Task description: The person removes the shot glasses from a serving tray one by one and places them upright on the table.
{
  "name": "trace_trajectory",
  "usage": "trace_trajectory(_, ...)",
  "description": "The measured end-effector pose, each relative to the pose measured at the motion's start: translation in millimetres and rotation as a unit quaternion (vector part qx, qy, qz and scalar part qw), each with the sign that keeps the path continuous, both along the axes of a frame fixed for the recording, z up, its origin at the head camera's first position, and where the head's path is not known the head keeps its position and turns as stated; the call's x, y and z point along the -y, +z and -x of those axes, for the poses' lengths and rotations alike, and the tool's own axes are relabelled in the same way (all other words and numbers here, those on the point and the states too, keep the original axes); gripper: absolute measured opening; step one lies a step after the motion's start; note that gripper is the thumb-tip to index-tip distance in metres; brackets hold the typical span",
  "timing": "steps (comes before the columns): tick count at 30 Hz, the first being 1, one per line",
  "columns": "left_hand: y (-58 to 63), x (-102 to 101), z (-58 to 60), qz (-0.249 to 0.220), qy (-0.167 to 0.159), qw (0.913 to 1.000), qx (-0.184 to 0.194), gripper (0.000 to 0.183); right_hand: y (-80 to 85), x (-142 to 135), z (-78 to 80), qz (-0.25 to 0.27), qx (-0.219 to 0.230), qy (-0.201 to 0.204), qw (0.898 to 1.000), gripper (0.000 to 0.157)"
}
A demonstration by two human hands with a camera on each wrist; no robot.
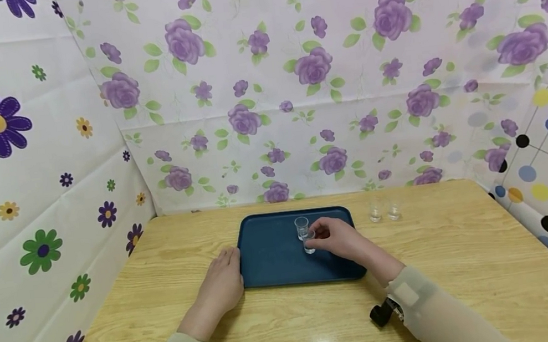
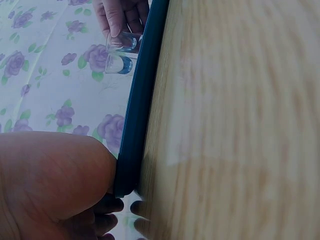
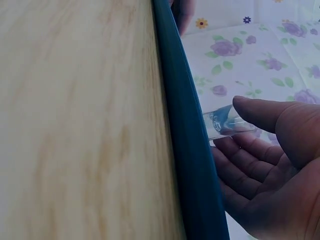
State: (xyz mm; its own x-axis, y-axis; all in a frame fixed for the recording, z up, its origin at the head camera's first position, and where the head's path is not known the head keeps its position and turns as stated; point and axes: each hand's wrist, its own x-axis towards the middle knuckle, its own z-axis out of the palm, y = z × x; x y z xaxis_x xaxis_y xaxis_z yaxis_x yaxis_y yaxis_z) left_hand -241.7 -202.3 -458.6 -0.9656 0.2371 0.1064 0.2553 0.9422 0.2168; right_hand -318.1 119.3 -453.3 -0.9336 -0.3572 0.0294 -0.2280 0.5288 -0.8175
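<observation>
Two small clear shot glasses are on a dark blue tray [image 1: 272, 252]. The farther shot glass [image 1: 301, 225] stands upright just behind the nearer shot glass [image 1: 309, 249]. My right hand [image 1: 336, 237] reaches over the tray from the right and pinches the nearer glass. In the right wrist view the thumb lies at the rim of this shot glass [image 3: 227, 121], with the fingers on its other side. My left hand [image 1: 223, 276] rests against the tray's left edge, fingers extended along it. Its thumb side touches the tray edge [image 2: 135, 145] in the left wrist view.
Two more clear shot glasses, a left one [image 1: 375, 213] and a right one [image 1: 393, 211], stand on the wooden table [image 1: 443, 253] to the right of the tray. A flowered cloth [image 1: 265, 83] hangs behind the table, with patterned cloths at both sides.
</observation>
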Motion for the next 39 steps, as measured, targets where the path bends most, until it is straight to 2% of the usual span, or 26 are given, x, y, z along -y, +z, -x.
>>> trace_trajectory(22, -0.7, -1, 0.2, -0.001, -0.003, 1.0000, 0.000, 0.053, 14.5, -35, -17.5, 0.016, -0.005, -0.003, 1.000, 0.032)
trace_trajectory(39, -2.9, -1, 0.2, -0.003, 0.000, 1.0000, 0.005, 0.054, 23.9, -81, -23.6, 0.003, -0.017, -0.043, 0.999, 0.036)
